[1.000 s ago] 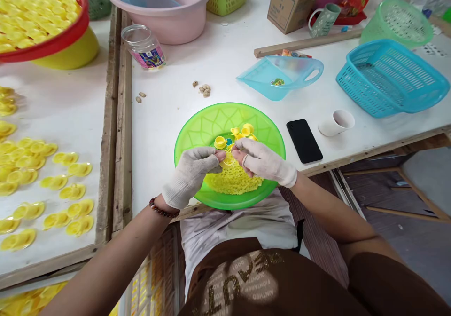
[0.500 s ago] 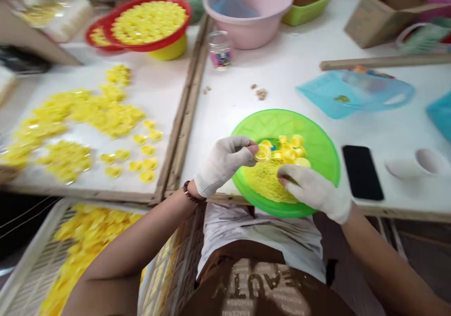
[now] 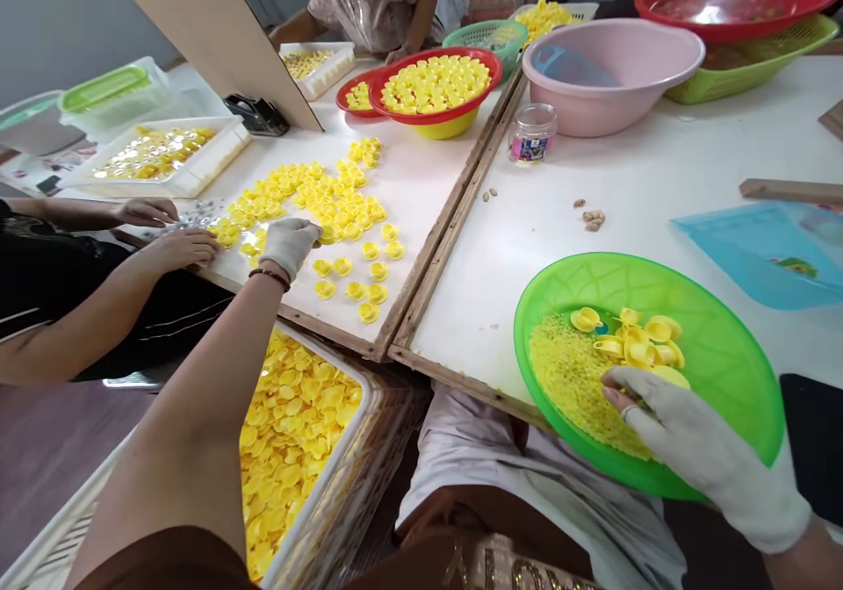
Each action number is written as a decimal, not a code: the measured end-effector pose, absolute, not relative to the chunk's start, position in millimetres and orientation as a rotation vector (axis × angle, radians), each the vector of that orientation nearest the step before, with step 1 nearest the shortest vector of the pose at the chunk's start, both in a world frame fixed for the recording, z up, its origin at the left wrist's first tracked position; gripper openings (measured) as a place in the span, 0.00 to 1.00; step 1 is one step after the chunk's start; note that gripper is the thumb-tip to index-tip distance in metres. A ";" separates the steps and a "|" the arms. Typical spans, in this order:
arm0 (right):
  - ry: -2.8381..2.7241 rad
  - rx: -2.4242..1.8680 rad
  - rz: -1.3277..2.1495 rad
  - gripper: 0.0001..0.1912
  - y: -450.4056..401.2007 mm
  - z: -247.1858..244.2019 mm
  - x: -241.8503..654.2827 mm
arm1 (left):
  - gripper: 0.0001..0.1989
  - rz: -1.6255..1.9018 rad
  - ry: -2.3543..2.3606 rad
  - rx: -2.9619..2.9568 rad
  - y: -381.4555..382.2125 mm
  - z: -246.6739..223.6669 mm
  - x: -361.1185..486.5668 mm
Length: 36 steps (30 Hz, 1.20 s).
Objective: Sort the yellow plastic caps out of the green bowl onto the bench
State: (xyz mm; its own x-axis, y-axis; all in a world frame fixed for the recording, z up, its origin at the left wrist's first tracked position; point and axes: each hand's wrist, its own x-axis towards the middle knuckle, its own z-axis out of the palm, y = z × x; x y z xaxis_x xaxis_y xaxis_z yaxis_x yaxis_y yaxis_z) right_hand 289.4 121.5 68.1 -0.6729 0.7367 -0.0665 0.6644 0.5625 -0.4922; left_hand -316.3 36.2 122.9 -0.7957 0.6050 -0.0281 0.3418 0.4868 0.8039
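Note:
My left hand (image 3: 291, 246), in a white fingertip-less glove, reaches over the left table. Its fingers are closed at the edge of a spread of small yellow plastic cups (image 3: 346, 212), pinching one yellow cup (image 3: 327, 234). My right hand (image 3: 698, 445), gloved the same way, is over a round green tray (image 3: 731, 379). Its thumb and fingers are curled together above fine yellow granules (image 3: 572, 388); whatever they pinch is hidden. Beside those fingers, several loose yellow cups (image 3: 638, 344) and a small blue-green piece (image 3: 601, 328) lie in the tray.
A co-worker's hands (image 3: 177, 243) work at the left table. Below it stands a crate (image 3: 359, 379) of yellow pieces. Behind are a red basin (image 3: 487, 103) of yellow cups, a pink basin (image 3: 612, 116) and a jar (image 3: 532, 133). A phone (image 3: 813, 441) and blue scoop (image 3: 757, 261) lie right.
My left hand has moved from the green tray across to the yellow cups on the left table. The view has turned left, bringing co-workers into sight. My right hand stays over the tray.

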 end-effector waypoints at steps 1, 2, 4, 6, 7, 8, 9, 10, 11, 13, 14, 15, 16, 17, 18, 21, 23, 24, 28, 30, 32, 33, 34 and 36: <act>-2.644 -1.204 0.716 0.19 120.8 67.2 289.5 | 0.07 1.166 2.450 0.780 35.7 120.3 -324.3; -2.640 -1.212 0.691 0.19 120.2 67.0 289.4 | 0.07 1.124 2.474 0.752 35.8 117.3 -329.3; -2.654 -1.202 0.656 0.18 119.4 68.3 287.9 | 0.07 1.044 2.514 0.706 37.2 110.4 -334.1; -2.710 -1.146 0.613 0.17 119.5 71.2 285.4 | 0.07 0.985 2.541 0.686 39.5 103.8 -336.7; -2.746 -1.107 0.568 0.16 120.0 72.5 284.1 | 0.07 0.962 2.559 0.683 40.4 101.4 -338.2; -2.784 -1.059 0.513 0.16 120.8 73.6 283.2 | 0.08 0.942 2.581 0.687 41.0 99.9 -339.7; -2.816 -1.009 0.453 0.16 122.0 74.2 282.8 | 0.10 0.925 2.605 0.697 41.0 99.3 -341.0; -2.832 -0.965 0.394 0.15 123.5 74.5 283.0 | 0.12 0.909 2.632 0.718 40.2 99.4 -341.3; -2.836 -0.928 0.345 0.15 125.5 74.9 283.8 | 0.13 0.896 2.659 0.754 38.5 100.0 -339.9; -2.844 -0.844 0.291 0.18 131.4 77.4 285.0 | 0.15 0.887 2.720 0.849 31.4 100.5 -328.4; -2.857 -0.795 0.276 0.21 135.5 80.7 283.9 | 0.16 0.903 2.747 0.900 25.9 99.7 -317.2; -2.873 -0.743 0.266 0.23 140.4 85.7 280.5 | 0.17 0.920 2.763 0.973 19.4 97.7 -302.2; -2.888 -0.691 0.262 0.23 146.2 92.6 273.7 | 0.20 0.919 2.771 1.074 12.2 94.5 -283.9; -2.893 -0.639 0.266 0.23 152.5 100.9 262.6 | 0.23 0.899 2.761 1.189 4.6 90.1 -263.4; -2.884 -0.586 0.281 0.22 159.1 110.2 246.7 | 0.26 0.803 2.727 1.383 -2.5 84.8 -242.3; -2.810 -0.341 0.364 0.26 177.1 134.6 170.0 | 0.32 0.356 2.676 1.654 -16.1 67.1 -190.3; -2.814 -0.128 0.373 0.27 184.8 140.3 101.6 | 0.34 0.177 2.688 1.638 -17.0 56.9 -175.3; -2.835 -0.058 0.362 0.27 187.6 138.9 65.5 | 0.34 0.132 2.696 1.624 -15.7 52.8 -173.8; -3.083 -0.057 0.196 0.33 198.4 114.2 -65.6 | 0.32 0.067 2.692 1.634 -9.9 41.8 -188.8; -3.207 -0.139 0.123 0.36 204.8 99.2 -112.8 | 0.32 0.052 2.688 1.631 -10.0 40.1 -200.0; -3.276 -0.180 0.131 0.38 209.6 86.2 -145.0 | 0.32 0.041 2.686 1.611 -12.3 41.1 -212.0; -3.300 -0.181 0.152 0.39 210.7 80.3 -156.0 | 0.32 0.036 2.681 1.604 -14.1 42.4 -218.4; -3.318 -0.171 0.172 0.39 210.8 74.7 -163.9 | 0.32 0.031 2.673 1.602 -16.0 43.8 -225.2; -3.340 -0.130 0.190 0.40 207.6 64.5 -173.2 | 0.32 0.023 2.655 1.609 -19.9 46.3 -239.9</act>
State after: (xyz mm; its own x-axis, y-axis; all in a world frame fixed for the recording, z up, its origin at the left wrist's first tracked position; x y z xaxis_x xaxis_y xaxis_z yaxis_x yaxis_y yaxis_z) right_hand -173.2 207.6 64.5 -0.9758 0.0650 -0.2087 0.0882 0.9907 -0.1039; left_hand -239.9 -19.9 46.3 -0.4626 0.8863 -0.0238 0.8857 0.4631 0.0319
